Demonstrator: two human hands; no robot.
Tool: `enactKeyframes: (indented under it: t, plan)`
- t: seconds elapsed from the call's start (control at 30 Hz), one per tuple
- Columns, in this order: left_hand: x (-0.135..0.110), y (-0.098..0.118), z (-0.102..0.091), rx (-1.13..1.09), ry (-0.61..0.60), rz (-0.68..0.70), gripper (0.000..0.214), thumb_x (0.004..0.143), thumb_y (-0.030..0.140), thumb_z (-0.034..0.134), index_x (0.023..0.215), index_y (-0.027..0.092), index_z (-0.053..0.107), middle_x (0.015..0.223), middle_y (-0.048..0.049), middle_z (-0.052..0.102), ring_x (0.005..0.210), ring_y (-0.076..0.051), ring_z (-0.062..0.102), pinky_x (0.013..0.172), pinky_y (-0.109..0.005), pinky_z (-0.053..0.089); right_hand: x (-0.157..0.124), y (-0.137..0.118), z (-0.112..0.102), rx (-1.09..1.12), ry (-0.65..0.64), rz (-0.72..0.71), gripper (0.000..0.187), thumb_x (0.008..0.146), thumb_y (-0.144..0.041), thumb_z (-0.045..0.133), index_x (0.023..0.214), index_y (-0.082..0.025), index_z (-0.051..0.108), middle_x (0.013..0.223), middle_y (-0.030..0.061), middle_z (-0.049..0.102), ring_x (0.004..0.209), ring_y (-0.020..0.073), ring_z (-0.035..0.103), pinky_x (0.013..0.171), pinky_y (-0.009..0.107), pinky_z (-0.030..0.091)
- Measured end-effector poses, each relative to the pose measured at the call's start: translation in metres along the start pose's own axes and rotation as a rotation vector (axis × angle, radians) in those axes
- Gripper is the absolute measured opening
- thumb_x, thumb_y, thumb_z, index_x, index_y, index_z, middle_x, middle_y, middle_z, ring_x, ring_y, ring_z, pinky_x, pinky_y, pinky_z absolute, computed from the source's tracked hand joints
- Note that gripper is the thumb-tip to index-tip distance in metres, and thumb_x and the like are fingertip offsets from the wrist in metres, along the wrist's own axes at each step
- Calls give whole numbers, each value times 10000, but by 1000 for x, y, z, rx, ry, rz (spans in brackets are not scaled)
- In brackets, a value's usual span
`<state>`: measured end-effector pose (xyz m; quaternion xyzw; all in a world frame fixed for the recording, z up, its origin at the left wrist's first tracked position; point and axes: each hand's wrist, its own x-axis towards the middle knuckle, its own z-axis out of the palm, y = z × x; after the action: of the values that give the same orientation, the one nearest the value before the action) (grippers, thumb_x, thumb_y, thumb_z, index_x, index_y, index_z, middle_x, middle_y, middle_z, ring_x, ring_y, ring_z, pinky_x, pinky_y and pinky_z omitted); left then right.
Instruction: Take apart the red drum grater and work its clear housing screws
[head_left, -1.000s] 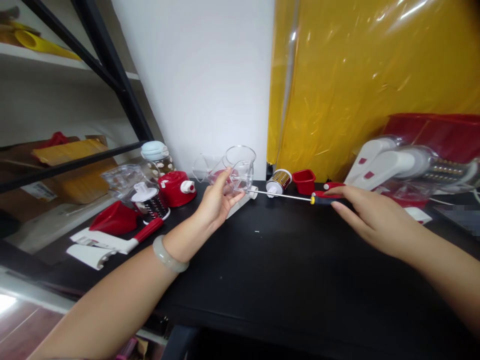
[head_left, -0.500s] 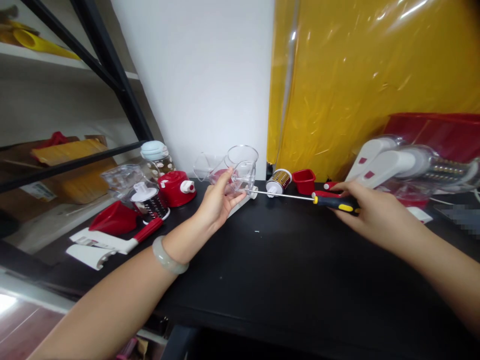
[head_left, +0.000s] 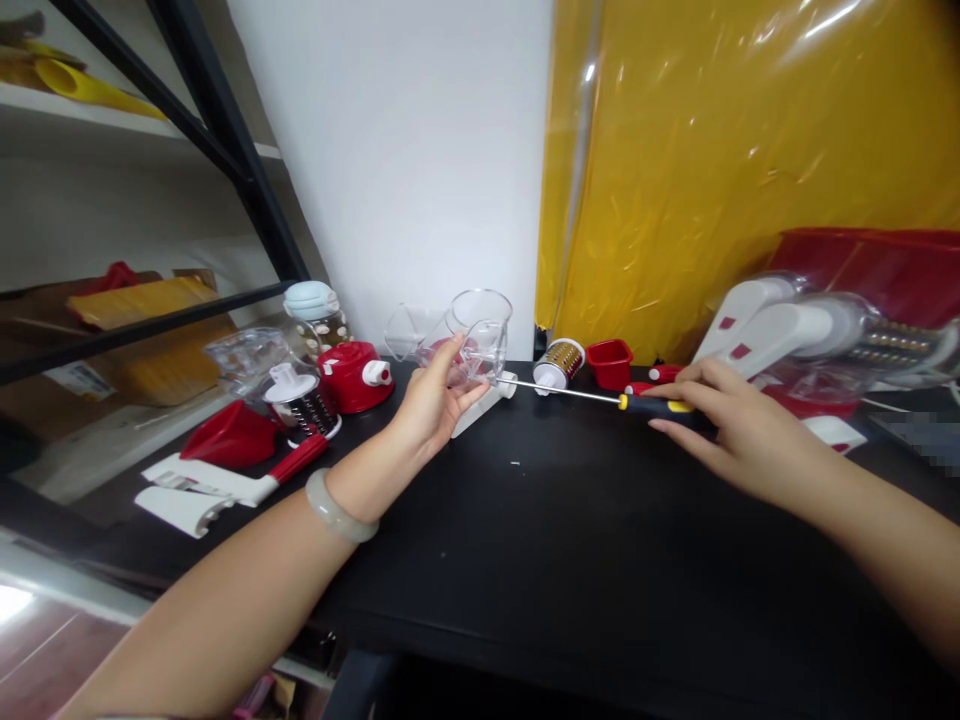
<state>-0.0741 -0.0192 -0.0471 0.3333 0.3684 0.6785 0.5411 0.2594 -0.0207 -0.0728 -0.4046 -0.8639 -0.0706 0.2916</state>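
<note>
My left hand is closed around a clear plastic grater housing, which it holds up over the black table. My right hand grips the black and yellow handle of a screwdriver. The long metal shaft runs level to the left, and its tip meets the lower right side of the housing by my left fingertips. Whether a screw sits at the tip is too small to tell. Behind the shaft lies a grater drum with a white end, next to a red plastic cup.
At left stand a red base, another drum, a red pusher, a white handle part with a red grip and a lidded jar. White assembled graters stand at right before a red bin. A black-framed shelf rises at left.
My right hand has shifted its hold on the screwdriver handle, the fingers now lying more over the top. The screwdriver and housing have moved very slightly left.
</note>
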Motion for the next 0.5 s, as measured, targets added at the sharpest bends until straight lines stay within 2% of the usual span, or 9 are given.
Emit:
enactKeyframes:
  t: [0.2,0.4,0.5]
  plan:
    - [-2,-3,0,7,-22,-14,396,714,405,884,951,187,653,903,-43,693,777,-164,680,773,-314,610,-2,3,2,-50,22,8,222,902,-336,591,1092,-232,641,1141,128,643,1026,301,697,847,454,593]
    - [-2,-3,-1,5,-34,-6,396,723,411,880,955,189,649,911,-29,683,790,-163,682,798,-327,608,-5,4,4,-138,-21,51,363,892,-338,592,1242,-260,648,1093,63,786,896,278,768,746,398,596]
    - [-2,-4,-1,2,-33,-13,399,720,412,881,959,190,653,905,-30,680,796,-168,685,799,-327,605,-4,2,3,-186,-44,0,265,914,-356,565,1113,-246,701,1035,65,799,879,279,767,736,397,589]
